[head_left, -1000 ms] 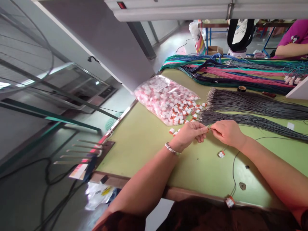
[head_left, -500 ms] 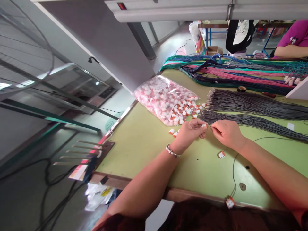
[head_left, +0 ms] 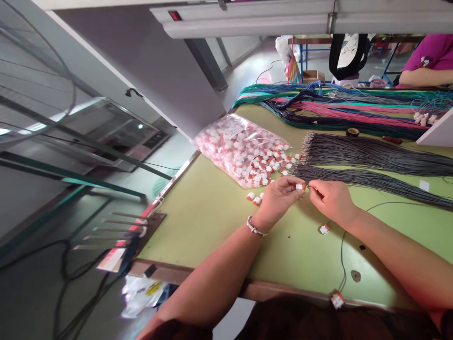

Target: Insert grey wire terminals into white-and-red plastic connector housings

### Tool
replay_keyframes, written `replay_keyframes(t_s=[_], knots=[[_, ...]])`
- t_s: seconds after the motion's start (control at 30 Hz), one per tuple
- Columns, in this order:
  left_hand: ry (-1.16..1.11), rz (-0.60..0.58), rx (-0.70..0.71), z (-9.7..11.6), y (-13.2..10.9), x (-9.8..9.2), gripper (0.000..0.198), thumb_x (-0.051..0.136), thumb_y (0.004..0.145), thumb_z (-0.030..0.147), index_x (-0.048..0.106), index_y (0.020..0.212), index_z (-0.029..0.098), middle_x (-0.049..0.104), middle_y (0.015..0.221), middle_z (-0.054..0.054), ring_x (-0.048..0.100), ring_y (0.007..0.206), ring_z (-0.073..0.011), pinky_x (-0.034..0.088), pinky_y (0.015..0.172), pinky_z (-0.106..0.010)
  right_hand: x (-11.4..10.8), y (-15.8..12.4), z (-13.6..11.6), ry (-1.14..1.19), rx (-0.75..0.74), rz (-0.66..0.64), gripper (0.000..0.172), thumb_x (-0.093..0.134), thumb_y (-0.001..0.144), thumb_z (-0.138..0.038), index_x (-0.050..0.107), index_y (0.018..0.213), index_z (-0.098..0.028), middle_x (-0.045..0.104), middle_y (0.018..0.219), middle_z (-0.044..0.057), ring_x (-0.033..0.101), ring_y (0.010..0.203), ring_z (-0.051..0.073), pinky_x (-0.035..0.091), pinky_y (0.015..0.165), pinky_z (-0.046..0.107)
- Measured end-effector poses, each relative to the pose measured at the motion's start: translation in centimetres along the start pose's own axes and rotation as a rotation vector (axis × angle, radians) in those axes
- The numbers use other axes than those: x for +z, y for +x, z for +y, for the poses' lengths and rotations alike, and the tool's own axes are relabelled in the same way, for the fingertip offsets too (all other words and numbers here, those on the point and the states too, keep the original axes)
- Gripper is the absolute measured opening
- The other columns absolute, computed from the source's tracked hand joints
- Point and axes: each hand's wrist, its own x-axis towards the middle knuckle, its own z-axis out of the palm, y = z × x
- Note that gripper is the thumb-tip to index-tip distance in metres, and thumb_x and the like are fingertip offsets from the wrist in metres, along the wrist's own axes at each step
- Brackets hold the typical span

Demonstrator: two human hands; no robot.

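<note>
My left hand (head_left: 279, 197) pinches a small white-and-red connector (head_left: 300, 186) at its fingertips, just above the green table (head_left: 212, 208). My right hand (head_left: 331, 200) is closed in a pinch right beside it, holding a thin dark wire end at the connector. A dark wire (head_left: 342, 250) with a connector (head_left: 324, 229) on it trails under my right wrist to the table's near edge, where another connector (head_left: 337, 299) lies. Loose connectors (head_left: 255, 197) lie left of my left hand.
A clear bag of red-and-white connectors (head_left: 240, 146) lies open behind my hands. Two bundles of grey wires (head_left: 371, 156) stretch to the right, with coloured wire bundles (head_left: 336, 106) further back. Another person's arm in a magenta sleeve (head_left: 428, 66) rests at the far right.
The connector now shows more plainly between my left fingertips. Both hands stay together with only slight shifts, and the view has tilted a little.
</note>
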Motion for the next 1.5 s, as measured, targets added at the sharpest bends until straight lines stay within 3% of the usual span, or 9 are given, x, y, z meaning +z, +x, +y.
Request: replay_keyframes(t_s=[0.1,0.23,0.4,0.6,0.87,1.1,1.17,1.33,1.5], knots=[[-0.031,-0.044,-0.093,0.2,0.1,-0.1,0.039,0.077,0.068,0.036,0.066,0.097,0.014,0.066,0.069,-0.002,0.061,0.059,-0.0108,0.052,0.058,-0.023,0.0,0.0,-0.1,-0.075,-0.056,0.025,0.024,0.046,0.082,-0.018,0.054,0.06,-0.018,0.051,0.047,-0.003,0.039,0.044,0.008,0.021,0.05,0.025],[-0.004,-0.052,-0.188,0.2,0.2,-0.1,0.031,0.077,0.066,0.038,0.07,0.082,0.012,0.068,0.065,-0.004,0.062,0.057,-0.011,0.053,0.059,-0.024,0.0,0.0,-0.1,-0.143,-0.122,0.069,0.024,0.047,0.08,-0.016,0.051,0.056,-0.018,0.049,0.045,-0.003,0.037,0.043,0.008,0.02,0.05,0.025],[-0.015,0.108,-0.086,-0.2,0.0,0.4,0.032,0.085,0.053,0.026,0.067,0.077,0.014,0.069,0.072,-0.002,0.064,0.068,-0.0116,0.053,0.069,-0.024,0.2,0.0,-0.3,-0.082,-0.003,0.03,0.022,0.046,0.08,-0.017,0.055,0.059,-0.018,0.051,0.046,-0.003,0.039,0.043,0.008,0.02,0.049,0.025],[0.139,0.189,0.172,-0.5,-0.2,0.6,0.022,0.081,0.057,0.022,0.067,0.072,0.015,0.066,0.08,-0.003,0.062,0.072,-0.0117,0.051,0.067,-0.023,0.5,-0.5,-1.3,0.112,0.166,0.071,0.017,0.047,0.082,-0.019,0.06,0.072,-0.018,0.056,0.051,-0.003,0.046,0.046,0.009,0.028,0.051,0.023],[-0.045,0.119,0.09,-0.6,0.0,0.3,0.025,0.082,0.056,0.018,0.065,0.074,0.016,0.066,0.082,-0.002,0.062,0.075,-0.0111,0.051,0.072,-0.024,0.2,-0.7,-1.5,0.361,0.202,0.023,0.016,0.048,0.083,-0.023,0.059,0.074,-0.018,0.053,0.052,-0.003,0.044,0.048,0.009,0.032,0.052,0.022],[-0.026,0.101,0.143,-0.7,0.2,0.1,0.024,0.083,0.055,0.018,0.066,0.073,0.016,0.067,0.083,-0.003,0.063,0.082,-0.0126,0.052,0.077,-0.025,-0.3,0.6,-0.8,0.884,0.633,-0.251,0.022,0.053,0.077,-0.033,0.053,0.06,-0.018,0.04,0.047,-0.006,0.033,0.044,0.007,0.026,0.043,0.021],[-0.012,0.118,0.121,-0.6,0.1,0.1,0.026,0.084,0.054,0.019,0.066,0.072,0.016,0.067,0.082,-0.003,0.063,0.079,-0.0124,0.052,0.075,-0.025,-0.4,0.8,-0.5,0.917,0.62,-0.28,0.021,0.054,0.075,-0.031,0.05,0.059,-0.018,0.039,0.047,-0.006,0.032,0.044,0.007,0.025,0.043,0.021],[0.001,0.177,-0.021,-0.7,-0.3,0.4,0.03,0.084,0.054,0.025,0.065,0.075,0.015,0.068,0.077,-0.002,0.063,0.069,-0.0118,0.052,0.069,-0.025,-0.2,0.1,-0.9,0.727,0.429,-0.109,0.017,0.051,0.076,-0.023,0.048,0.06,-0.019,0.045,0.052,-0.005,0.037,0.049,0.007,0.03,0.048,0.02],[0.027,0.13,0.105,-0.5,-0.1,0.1,0.026,0.084,0.055,0.024,0.066,0.071,0.016,0.068,0.079,-0.003,0.063,0.075,-0.0128,0.052,0.071,-0.025,0.0,-0.4,-1.1,0.555,0.32,-0.064,0.014,0.051,0.076,-0.019,0.05,0.062,-0.018,0.05,0.056,-0.004,0.041,0.052,0.008,0.031,0.052,0.021]])
